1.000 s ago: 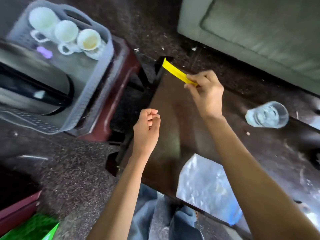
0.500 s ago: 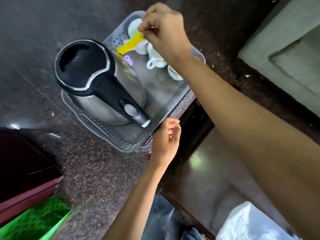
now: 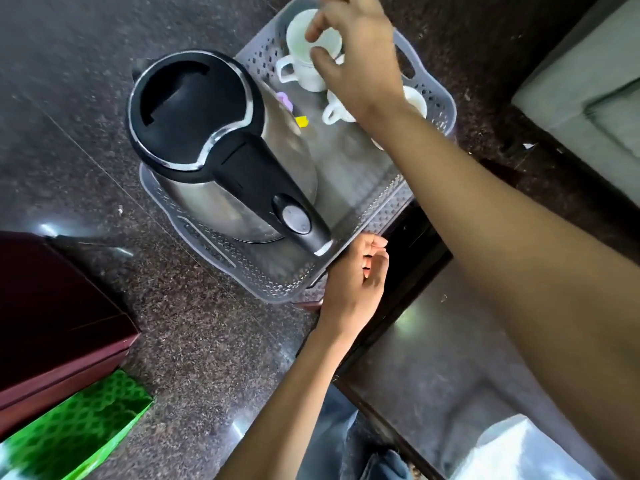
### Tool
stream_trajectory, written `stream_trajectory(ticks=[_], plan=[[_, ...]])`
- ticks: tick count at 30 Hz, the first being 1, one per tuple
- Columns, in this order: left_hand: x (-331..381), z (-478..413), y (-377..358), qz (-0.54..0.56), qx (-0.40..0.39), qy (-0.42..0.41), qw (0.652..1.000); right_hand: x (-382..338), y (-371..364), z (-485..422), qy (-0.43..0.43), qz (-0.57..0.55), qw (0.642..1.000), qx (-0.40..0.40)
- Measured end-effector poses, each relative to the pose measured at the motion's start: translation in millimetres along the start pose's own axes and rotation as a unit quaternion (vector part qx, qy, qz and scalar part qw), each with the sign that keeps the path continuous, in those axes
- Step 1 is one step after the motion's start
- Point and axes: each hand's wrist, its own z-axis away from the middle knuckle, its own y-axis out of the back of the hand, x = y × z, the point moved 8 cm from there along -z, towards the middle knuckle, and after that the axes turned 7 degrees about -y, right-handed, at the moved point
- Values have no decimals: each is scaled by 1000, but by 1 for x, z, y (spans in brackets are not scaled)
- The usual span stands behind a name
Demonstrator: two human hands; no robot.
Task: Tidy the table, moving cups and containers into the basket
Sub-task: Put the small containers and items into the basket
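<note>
A grey perforated basket (image 3: 388,206) holds a steel kettle (image 3: 225,161) with a black lid and handle, three white cups (image 3: 301,50) and a small purple piece (image 3: 284,99). A yellow strip (image 3: 302,121) lies on the basket floor beside the kettle, mostly hidden behind it. My right hand (image 3: 356,53) hovers over the cups with fingers spread and nothing in it. My left hand (image 3: 356,282) is loosely curled, empty, at the basket's near edge.
The dark wooden table (image 3: 443,358) is at the lower right with a clear plastic bag (image 3: 519,448) on it. A maroon box (image 3: 52,323) and green bag (image 3: 69,431) sit at left on the speckled floor. A grey-green sofa (image 3: 588,84) is at right.
My right hand carried the yellow strip from the table over to the basket and let it go; the strip now lies inside. The view swung left toward the basket.
</note>
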Motion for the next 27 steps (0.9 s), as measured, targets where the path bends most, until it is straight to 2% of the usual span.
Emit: stream_trajectory(ticks=[5, 10, 16, 21, 27], plan=[[10, 4, -16, -32, 32, -32, 998, 36, 67, 49, -23, -11, 998, 60], [29, 21, -62, -45, 11, -45, 998, 88, 139, 132, -104, -25, 989, 101], [48, 70, -149, -30, -30, -55, 998, 142, 228, 261, -207, -7, 969, 136], [57, 128, -233, -55, -103, -84, 990, 182, 295, 383, -289, 25, 940, 179], [44, 204, -316, -74, -159, -83, 981, 211, 332, 529, -382, 64, 898, 210]])
